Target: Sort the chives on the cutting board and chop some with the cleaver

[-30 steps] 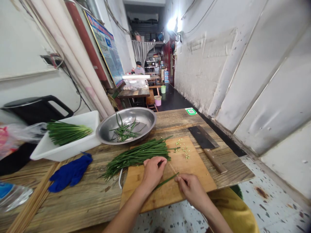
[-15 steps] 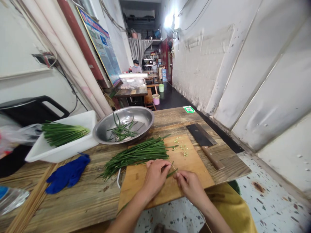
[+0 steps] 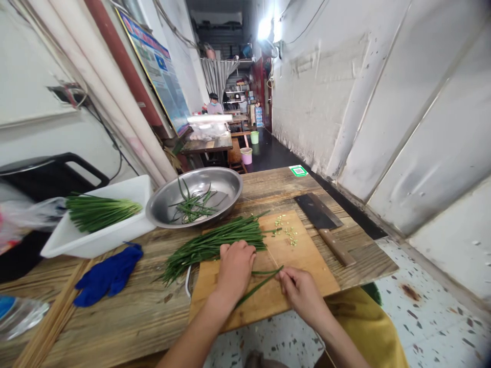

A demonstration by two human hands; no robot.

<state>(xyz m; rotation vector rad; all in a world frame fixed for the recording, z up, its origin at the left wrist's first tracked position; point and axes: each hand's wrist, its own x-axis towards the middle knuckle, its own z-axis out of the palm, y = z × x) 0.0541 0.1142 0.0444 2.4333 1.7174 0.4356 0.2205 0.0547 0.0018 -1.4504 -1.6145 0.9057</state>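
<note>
A pile of green chives (image 3: 218,243) lies across the wooden cutting board (image 3: 307,255) and the table. My left hand (image 3: 237,268) rests at the pile's near edge, fingers curled down; their tips and anything in them are hidden. My right hand (image 3: 301,291) pinches a thin skewer (image 3: 271,255), with long chive leaves (image 3: 259,289) at its fingertips stretching left over the board. The skewer slants up toward the pile and its lower end shows below the hand. Small pale chive pieces (image 3: 286,232) are scattered on the board's far part.
A cleaver (image 3: 320,217) lies right of the board. Behind the pile stands a steel bowl (image 3: 226,191) with some chives. To the left are a white tub (image 3: 88,248) of chives, a blue glove (image 3: 107,276) and bundled skewers (image 3: 53,317). A person (image 3: 215,106) sits far back.
My left hand has left the skewer and moved up and left to the chive pile. The leaves by my right hand now show at greater length. My right hand has barely moved.
</note>
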